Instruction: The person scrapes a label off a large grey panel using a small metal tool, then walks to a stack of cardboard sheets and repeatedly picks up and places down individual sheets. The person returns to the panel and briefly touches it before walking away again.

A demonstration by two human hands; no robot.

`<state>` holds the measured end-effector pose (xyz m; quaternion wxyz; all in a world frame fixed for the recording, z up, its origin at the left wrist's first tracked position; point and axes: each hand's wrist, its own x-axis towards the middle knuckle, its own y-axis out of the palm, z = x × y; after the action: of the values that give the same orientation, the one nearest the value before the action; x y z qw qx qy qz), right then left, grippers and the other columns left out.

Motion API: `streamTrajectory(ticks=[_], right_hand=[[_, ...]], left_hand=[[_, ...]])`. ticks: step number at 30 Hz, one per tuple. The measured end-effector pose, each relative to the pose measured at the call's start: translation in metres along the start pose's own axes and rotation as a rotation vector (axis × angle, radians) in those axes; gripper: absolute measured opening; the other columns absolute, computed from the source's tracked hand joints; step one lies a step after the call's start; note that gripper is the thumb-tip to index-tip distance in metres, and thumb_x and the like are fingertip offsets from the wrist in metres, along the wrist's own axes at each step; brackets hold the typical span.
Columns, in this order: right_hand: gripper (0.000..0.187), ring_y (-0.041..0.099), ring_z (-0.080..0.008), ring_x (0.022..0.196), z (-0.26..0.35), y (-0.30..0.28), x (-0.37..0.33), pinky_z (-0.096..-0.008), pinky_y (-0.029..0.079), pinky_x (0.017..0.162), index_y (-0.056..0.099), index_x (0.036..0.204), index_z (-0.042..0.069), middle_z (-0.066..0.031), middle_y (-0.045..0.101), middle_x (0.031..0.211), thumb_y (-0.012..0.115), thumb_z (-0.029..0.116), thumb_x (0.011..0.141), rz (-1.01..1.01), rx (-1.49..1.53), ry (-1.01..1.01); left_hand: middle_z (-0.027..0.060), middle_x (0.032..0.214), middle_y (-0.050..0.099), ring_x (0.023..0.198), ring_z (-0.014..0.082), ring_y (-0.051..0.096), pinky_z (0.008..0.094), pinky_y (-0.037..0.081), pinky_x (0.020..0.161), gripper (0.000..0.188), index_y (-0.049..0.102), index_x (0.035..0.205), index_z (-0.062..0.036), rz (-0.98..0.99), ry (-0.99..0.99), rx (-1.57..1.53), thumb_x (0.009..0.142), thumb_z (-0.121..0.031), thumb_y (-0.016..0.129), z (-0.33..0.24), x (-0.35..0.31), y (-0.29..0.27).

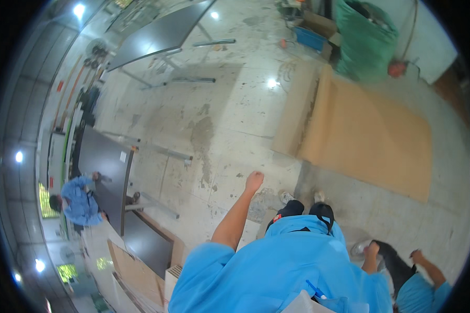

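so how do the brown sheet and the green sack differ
The brown sheet lies mostly flat and spread out; the green sack stands bulging. The brown sheet has straight edges, while the green sack looks rounded and creased, its top open. Both rest on the floor.

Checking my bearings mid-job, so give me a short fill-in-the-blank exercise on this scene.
1. Compared with the right hand, the left hand is stretched ____ from the person's shirt.
2. The large sack at the upper right is coloured ____.
3. The co-worker beside the dark panel wears a ____ top.
4. The wide brown sheet lies in the picture's ____ half, left or right.

Missing words: farther; green; blue; right.
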<state>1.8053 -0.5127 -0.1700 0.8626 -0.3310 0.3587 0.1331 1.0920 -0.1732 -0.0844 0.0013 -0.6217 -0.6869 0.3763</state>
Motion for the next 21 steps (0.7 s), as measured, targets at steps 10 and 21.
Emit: streamTrajectory(ticks=[10, 21], right_hand=[[0.026, 0.065, -0.0263, 0.071, -0.001, 0.143, -0.096, -0.0409, 0.055, 0.059, 0.063, 0.115, 0.002, -0.0127, 0.066, 0.089, 0.057, 0.021, 0.098, 0.829, -0.549, -0.328], [0.023, 0.068, -0.0223, 0.067, 0.068, 0.095, -0.043, -0.0357, 0.054, 0.063, 0.069, 0.091, -0.002, -0.0117, 0.067, 0.073, 0.062, 0.02, 0.091, 0.949, -0.618, -0.418]], left_hand=[[0.012, 0.087, 0.069, 0.074, 0.0215, 0.07, 0.0347, 0.055, 0.069, 0.047, 0.052, 0.129, 0.0008, 0.135, -0.05, -0.003, 0.093, -0.024, 0.067, -0.054, -0.097, 0.147], [0.0094, 0.087, 0.067, 0.068, 0.0218, 0.066, 0.0301, 0.051, 0.057, 0.03, 0.058, 0.121, -0.0088, 0.24, -0.489, -0.345, 0.098, -0.027, 0.061, 0.039, -0.228, 0.213]])
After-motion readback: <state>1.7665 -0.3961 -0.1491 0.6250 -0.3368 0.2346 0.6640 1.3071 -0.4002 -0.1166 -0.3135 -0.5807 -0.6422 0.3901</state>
